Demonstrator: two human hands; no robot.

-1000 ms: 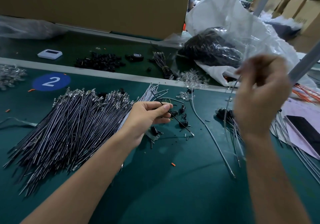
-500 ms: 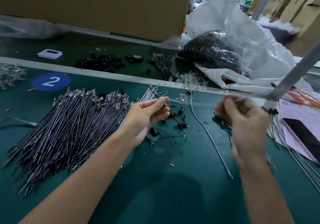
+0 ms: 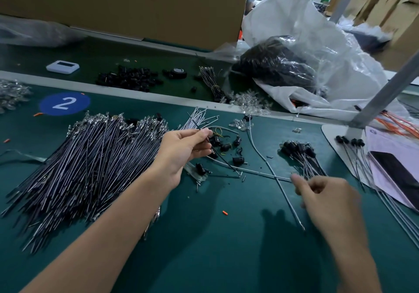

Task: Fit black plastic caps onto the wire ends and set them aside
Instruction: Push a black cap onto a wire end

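- On the green counter (image 3: 226, 247), at 9 o'clock: a big pile of bare wires (image 3: 90, 163), just beside the left forearm.
- Left hand (image 3: 183, 150), centre: grip pinching one thin black wire (image 3: 224, 158) between thumb and fingertips. The wire slants down toward 4 o'clock.
- Loose black caps (image 3: 238, 160) lie scattered at 3 o'clock of that hand.
- Capped wires (image 3: 299, 151) are heaped at 2 o'clock, with the caps at the far end and the tails toward the right hand (image 3: 328, 202).
- Right hand, 4 o'clock: blurred, fingers curled at the tails. Cannot tell whether the grip pinches any.
- Plastic bag (image 3: 317, 50) at 1 o'clock.
- Blue "2" sticker (image 3: 64, 103) at 10 o'clock.
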